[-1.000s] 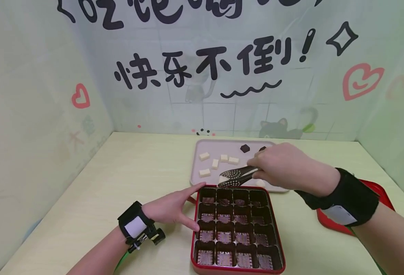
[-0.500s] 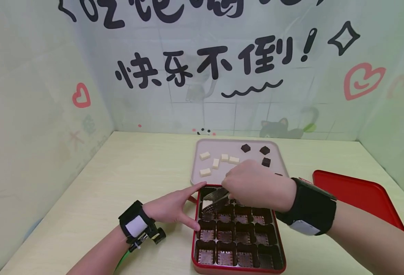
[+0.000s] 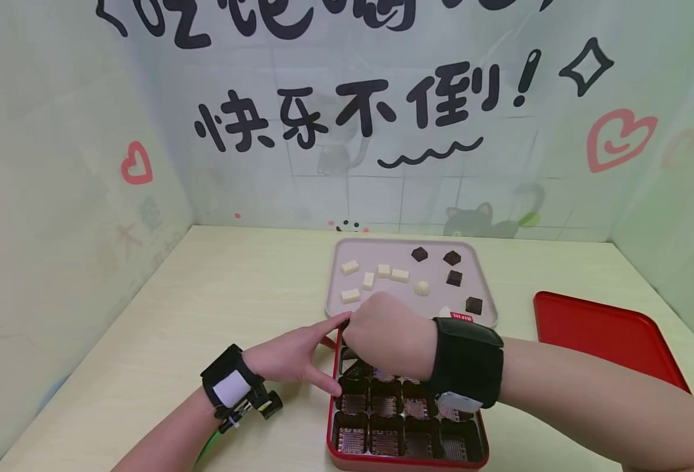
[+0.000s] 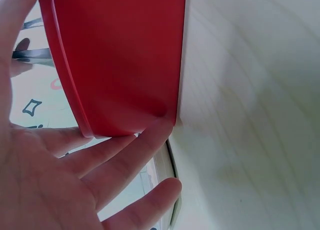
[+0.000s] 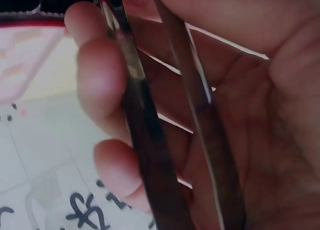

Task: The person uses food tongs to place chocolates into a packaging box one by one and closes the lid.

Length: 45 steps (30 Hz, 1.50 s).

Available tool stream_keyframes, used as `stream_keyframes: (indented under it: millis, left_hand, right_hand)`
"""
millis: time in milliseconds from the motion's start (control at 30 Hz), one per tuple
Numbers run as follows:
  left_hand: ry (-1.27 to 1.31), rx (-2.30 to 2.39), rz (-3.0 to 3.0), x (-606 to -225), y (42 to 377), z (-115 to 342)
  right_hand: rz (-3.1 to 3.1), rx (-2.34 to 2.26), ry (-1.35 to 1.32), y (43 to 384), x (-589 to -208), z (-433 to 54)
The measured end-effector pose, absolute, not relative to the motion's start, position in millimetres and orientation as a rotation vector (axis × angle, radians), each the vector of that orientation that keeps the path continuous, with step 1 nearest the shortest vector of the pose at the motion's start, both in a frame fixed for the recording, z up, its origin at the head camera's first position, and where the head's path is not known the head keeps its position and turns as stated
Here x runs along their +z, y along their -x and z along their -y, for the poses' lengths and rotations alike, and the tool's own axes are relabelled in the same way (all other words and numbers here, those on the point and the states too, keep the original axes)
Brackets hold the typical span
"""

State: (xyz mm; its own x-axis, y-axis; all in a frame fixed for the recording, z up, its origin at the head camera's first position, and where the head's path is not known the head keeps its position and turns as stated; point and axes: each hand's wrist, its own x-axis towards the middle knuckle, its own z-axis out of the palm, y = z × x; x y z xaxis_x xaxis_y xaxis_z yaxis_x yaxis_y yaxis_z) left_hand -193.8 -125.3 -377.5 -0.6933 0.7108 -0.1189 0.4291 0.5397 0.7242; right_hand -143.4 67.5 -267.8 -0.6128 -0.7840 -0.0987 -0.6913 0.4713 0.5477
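My right hand (image 3: pixel 389 335) holds metal tongs (image 5: pixel 150 125) over the left side of a red-rimmed box (image 3: pixel 376 460) with a dark divided insert. Both tong arms lie between thumb and fingers in the right wrist view. Their dark perforated tip (image 3: pixel 356 369) reaches into a left compartment near the back. A bit of a white piece (image 3: pixel 348 354) shows beside the tip; whether the tips still pinch it is hidden. My left hand (image 3: pixel 290 357) rests with spread, mostly straight fingers against the box's left side and back corner. In the left wrist view, fingertips touch the red wall (image 4: pixel 120 55).
Behind the box lies a pale tray (image 3: pixel 376 246) with several white blocks (image 3: pixel 400 275), a white dome-shaped piece (image 3: pixel 421 288) and several dark chocolate-like pieces (image 3: pixel 454 278). To the right lies a red tray-like lid (image 3: pixel 606 334). Printed walls surround the table.
My right hand has carried a white piece in the tongs from the pale tray's front edge, leftward and nearer, down into a left compartment of the box. My left hand has stayed put.
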Motion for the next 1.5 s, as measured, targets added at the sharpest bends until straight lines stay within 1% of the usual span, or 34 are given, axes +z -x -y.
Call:
stream_keyframes:
  millis: [167, 367, 533, 700, 800, 900, 1033, 1233, 1367, 1500]
  left_hand:
    - [-0.943, 0.967, -2.374, -378.5, 194.7, 125.6]
    - [-0.947, 0.981, -2.364, -378.4, 193.6, 127.4]
    - [-0.944, 0.989, -2.359, -378.5, 193.5, 127.2]
    - [-0.923, 0.947, -2.395, -378.2, 192.7, 127.5]
    - [-0.912, 0.924, -2.410, -377.8, 192.8, 127.4]
    - [-0.908, 0.917, -2.417, -377.0, 192.9, 127.3]
    - [-0.903, 0.915, -2.422, -376.3, 192.6, 127.2]
    - [-0.907, 0.939, -2.397, -376.6, 191.0, 126.0]
    - [-0.902, 0.936, -2.399, -376.7, 190.6, 125.9]
    - [-0.906, 0.928, -2.411, -376.6, 191.6, 125.4]
  right_hand:
    - [2.615, -0.990, -1.227, 144.3, -272.7, -53.7]
    - [2.591, -0.932, -1.247, 145.0, -266.9, -51.1]
    - [2.670, -0.806, -1.252, 145.0, -251.1, -58.3]
    - [2.865, -0.604, -1.265, 149.8, -227.3, -83.5]
    - [2.927, -0.539, -1.193, 155.7, -217.2, -108.3]
    - [2.946, -0.434, -1.104, 166.8, -214.8, -137.8]
    - [2.937, -0.294, -0.988, 186.7, -226.9, -177.3]
    - [3.008, -0.262, -0.869, 209.8, -259.8, -224.7]
    - [3.105, -0.231, -0.858, 217.2, -275.0, -243.4]
    - [3.135, -0.201, -0.862, 219.8, -284.6, -251.4]
